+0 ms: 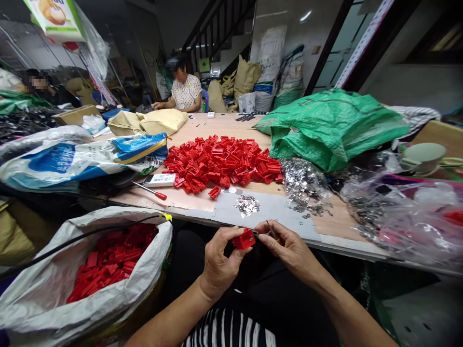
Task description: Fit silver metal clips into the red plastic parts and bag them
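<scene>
My left hand (pixel 221 258) pinches a small red plastic housing (pixel 244 239) between thumb and fingers, its hollow side partly facing me. Close by on the right, my right hand (pixel 280 241) is closed in a pinch. Something thin and dark shows at its fingertips, too small to name. Both hands are over my lap, just off the table's front edge. In front of them, a small heap of shiny metal pieces (pixel 247 206) lies on a grey mat (pixel 269 212). Behind it, a large pile of red plastic housings (pixel 224 161) covers the middle of the table.
An open white sack (pixel 32 308) holding more red housings stands at my left. A red-handled screwdriver (pixel 149 190) lies beside a white box (pixel 159 180). Bagged metal pieces (pixel 304 180) and a green woven sack (pixel 336 123) are at the right. Across the table sits another person (pixel 186 89).
</scene>
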Demonstrator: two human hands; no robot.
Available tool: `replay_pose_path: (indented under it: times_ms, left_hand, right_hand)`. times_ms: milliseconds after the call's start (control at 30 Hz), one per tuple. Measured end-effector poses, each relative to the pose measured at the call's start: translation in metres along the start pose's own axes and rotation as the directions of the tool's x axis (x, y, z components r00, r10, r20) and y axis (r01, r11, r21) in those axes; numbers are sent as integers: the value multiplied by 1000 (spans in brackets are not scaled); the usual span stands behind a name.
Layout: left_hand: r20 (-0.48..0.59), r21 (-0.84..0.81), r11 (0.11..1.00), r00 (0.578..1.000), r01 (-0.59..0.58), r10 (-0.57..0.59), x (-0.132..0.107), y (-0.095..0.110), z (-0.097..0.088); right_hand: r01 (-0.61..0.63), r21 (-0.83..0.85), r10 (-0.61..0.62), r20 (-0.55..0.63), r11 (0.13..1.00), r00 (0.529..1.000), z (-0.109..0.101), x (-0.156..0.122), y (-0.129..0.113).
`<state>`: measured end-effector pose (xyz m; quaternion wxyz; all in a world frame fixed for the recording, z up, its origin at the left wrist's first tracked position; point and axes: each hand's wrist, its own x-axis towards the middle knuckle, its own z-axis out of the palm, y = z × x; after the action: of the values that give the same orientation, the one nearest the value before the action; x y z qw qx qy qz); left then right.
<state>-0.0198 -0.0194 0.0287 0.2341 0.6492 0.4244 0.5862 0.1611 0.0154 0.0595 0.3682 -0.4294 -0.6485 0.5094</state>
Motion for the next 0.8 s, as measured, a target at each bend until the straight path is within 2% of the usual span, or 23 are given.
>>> replay_pose_path:
  times_ms: [100,267,533,667,800]
  left_hand:
    - [19,-12,1000,1000,-13,13,-1,1,1]
    - [98,-52,996,992,-71,76,-4,1,2]
    - [226,36,996,972,-78,68,-10,-3,7]
    - [276,31,998,960,-49,38,-11,-4,8]
    - [214,-35,998,976,53,-44,-15,-7,7]
  right_hand:
    - [10,18,-10,7,1000,1000,3,2,4]
    - [-65,87,55,114,994,992,5,3,12]
    - [-146,248,115,136,958,984,13,-5,36]
    - [-251,336,203,172,908,964,18,-10,41]
    - [-298,383,232,210,874,950,20,-12,41]
